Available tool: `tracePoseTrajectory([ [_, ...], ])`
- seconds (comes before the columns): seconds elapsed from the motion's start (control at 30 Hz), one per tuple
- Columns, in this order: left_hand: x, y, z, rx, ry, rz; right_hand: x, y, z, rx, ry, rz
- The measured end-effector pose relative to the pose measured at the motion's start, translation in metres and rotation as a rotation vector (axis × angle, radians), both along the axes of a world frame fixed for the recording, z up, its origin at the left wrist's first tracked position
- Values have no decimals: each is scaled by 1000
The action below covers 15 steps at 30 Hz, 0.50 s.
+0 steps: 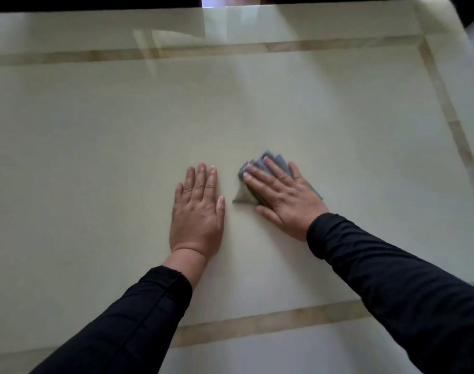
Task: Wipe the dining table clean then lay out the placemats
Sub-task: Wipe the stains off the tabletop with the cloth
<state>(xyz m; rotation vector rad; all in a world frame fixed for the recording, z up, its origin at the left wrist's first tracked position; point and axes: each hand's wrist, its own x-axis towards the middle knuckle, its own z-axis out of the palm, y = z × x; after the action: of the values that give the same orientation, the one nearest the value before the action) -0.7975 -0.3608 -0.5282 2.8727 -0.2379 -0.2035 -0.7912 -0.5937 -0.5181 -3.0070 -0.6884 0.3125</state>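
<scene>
A person's right hand point(281, 197) presses flat, fingers spread wide, on a crumpled grey-blue wiping cloth point(268, 168), its grip open rather than clenched, the palm pinning the soft fabric to the glossy cream tabletop point(95, 144). Folded layers of the cloth fan out beyond the fingertips, a pale triangular corner pokes out beside the thumb, and a thin edge shows past the outer side of the hand. Just to its left, apart from the cloth, the left hand point(196, 211) lies palm down on the bare surface, fingers straight and close together, its grip open and holding nothing. Both forearms wear snug black long sleeves point(392, 279), the left cuff pushed back from the wrist. The tabletop is smooth and polished like stone or glass, catching pale streaks of reflected light towards its far edge, and a narrow tan mottled inlay band point(257, 322) frames the central panel as a rectangle, mitred at the far right corner.
</scene>
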Motion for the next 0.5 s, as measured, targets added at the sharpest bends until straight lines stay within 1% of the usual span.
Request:
tracePoseTrajectory([
  [0.07, 1, 1, 0, -5, -2, 6, 12, 21, 1, 7, 32, -311],
  [0.1, 1, 0, 0, -10, -5, 5, 8, 38, 2, 17, 32, -413],
  [0.13, 0, 0, 0, -13, -7, 3, -3, 53, 3, 20, 35, -427],
  [0.17, 0, 0, 1, -15, -10, 4, -20, 63, 3, 23, 37, -365],
  [0.2, 0, -1, 1, -13, -11, 2, -39, 65, 3, 20, 37, -256],
  [0.27, 1, -2, 2, 12, -4, 0, -65, 46, 6, 37, 40, -50],
  [0.3, 3, -4, 3, 41, 9, 0, -65, 30, 5, 34, 45, 6],
  [0.33, 2, -5, 6, 80, 31, 3, -61, 18, 5, 19, 43, 14],
  [0.37, 3, -7, 8, 114, 69, 6, -52, 6, 4, 2, 51, -46],
  [0.43, 3, -8, 15, 160, 134, 28, -28, -6, 5, -13, 77, -277],
  [0.5, -6, -3, 24, 168, 178, 52, -21, 5, 4, -8, 100, -461],
])
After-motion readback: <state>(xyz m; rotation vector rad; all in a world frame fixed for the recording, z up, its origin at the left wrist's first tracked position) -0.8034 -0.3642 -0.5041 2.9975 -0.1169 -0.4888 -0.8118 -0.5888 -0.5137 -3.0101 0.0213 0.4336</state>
